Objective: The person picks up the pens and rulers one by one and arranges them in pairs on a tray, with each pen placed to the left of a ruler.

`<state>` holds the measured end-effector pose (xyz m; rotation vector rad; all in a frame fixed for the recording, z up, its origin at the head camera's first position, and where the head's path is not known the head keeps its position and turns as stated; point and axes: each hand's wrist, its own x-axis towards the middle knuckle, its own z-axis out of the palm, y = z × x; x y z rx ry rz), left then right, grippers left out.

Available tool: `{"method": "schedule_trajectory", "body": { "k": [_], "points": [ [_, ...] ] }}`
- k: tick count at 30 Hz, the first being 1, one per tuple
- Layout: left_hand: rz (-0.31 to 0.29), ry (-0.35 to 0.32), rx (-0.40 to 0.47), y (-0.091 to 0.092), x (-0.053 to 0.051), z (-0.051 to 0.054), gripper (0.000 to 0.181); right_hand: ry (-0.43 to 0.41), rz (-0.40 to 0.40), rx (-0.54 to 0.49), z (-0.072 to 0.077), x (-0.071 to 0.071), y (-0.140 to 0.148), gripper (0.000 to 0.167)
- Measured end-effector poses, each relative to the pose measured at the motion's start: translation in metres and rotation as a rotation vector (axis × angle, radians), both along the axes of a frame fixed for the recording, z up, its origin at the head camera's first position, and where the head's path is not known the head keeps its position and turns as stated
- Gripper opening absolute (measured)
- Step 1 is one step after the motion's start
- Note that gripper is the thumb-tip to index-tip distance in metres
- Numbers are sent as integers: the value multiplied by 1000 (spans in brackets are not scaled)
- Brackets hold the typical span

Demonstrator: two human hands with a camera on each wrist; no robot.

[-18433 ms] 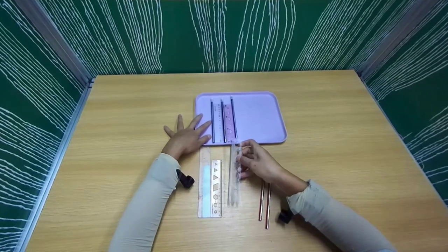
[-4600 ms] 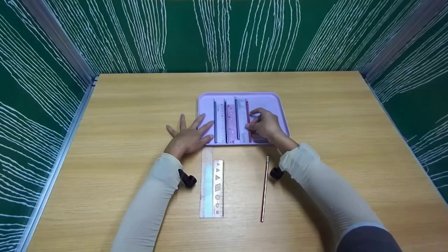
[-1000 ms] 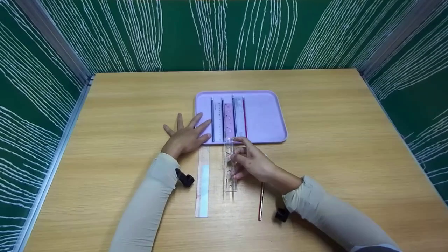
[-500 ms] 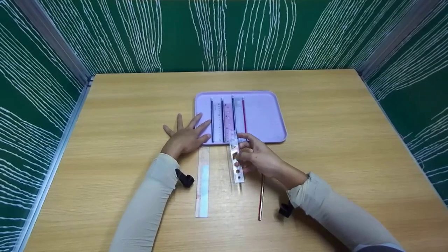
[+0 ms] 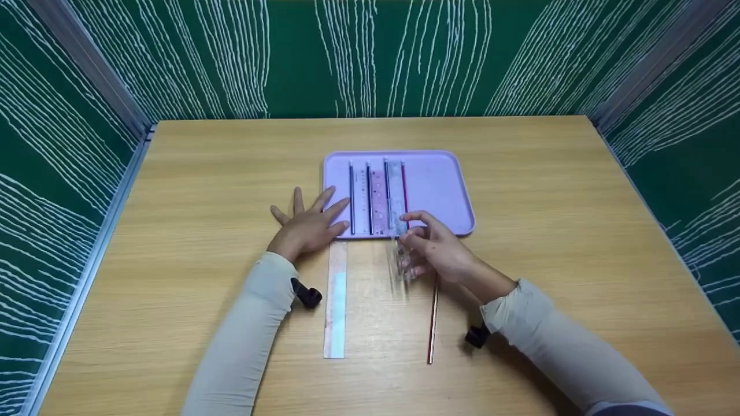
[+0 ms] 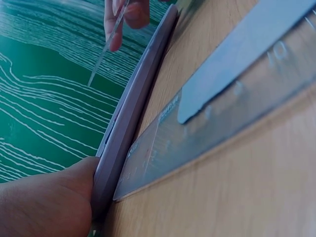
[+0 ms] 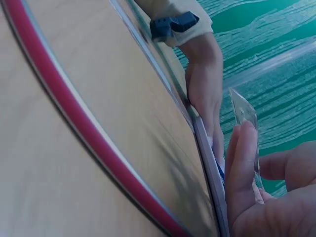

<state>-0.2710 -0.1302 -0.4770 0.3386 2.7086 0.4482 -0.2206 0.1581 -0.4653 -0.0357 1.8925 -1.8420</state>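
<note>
My right hand (image 5: 442, 248) pinches a clear ruler (image 5: 403, 263) above the front edge of the purple tray (image 5: 442, 193); the ruler looks blurred in the head view and tilted in the right wrist view (image 7: 244, 108). With fingers spread, my left hand (image 5: 309, 230) rests on the tray's left front corner. On the tray, dark pencils (image 5: 352, 199) alternate with a clear ruler (image 5: 361, 202), a pink ruler (image 5: 378, 202) and another clear ruler (image 5: 396, 193). A red pencil (image 5: 404, 188) lies at the right of this row, its lower end partly behind my right fingers.
A clear ruler with a light blue strip (image 5: 337, 315) lies on the wooden table (image 5: 231, 162) in front of the tray. Right of it is a red, shiny pencil (image 5: 432, 329), its upper part hidden by my right hand. Green walls with white lines (image 5: 300, 69) surround the table.
The ruler with cut-out shapes has left its place beside the blue-strip ruler. In my right hand, it has moved rightward and slightly up toward the tray. My left hand stays put.
</note>
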Motion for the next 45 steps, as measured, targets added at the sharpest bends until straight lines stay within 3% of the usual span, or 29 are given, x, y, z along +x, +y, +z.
{"method": "schedule_trajectory", "body": {
  "k": [24, 31, 39, 45],
  "points": [
    [3, 8, -3, 0, 0, -2, 61, 65, -119, 73, 0, -51, 27, 48],
    [6, 5, 1, 2, -1, 0, 61, 69, -135, 47, -4, -65, 25, 49],
    [9, -3, -1, 3, -2, 0, 61, 149, -158, 160, -5, -80, 27, 47],
    [17, -10, 4, 1, 0, 0, 61, 158, -180, 249, -6, -89, 26, 44]
  ]
}}
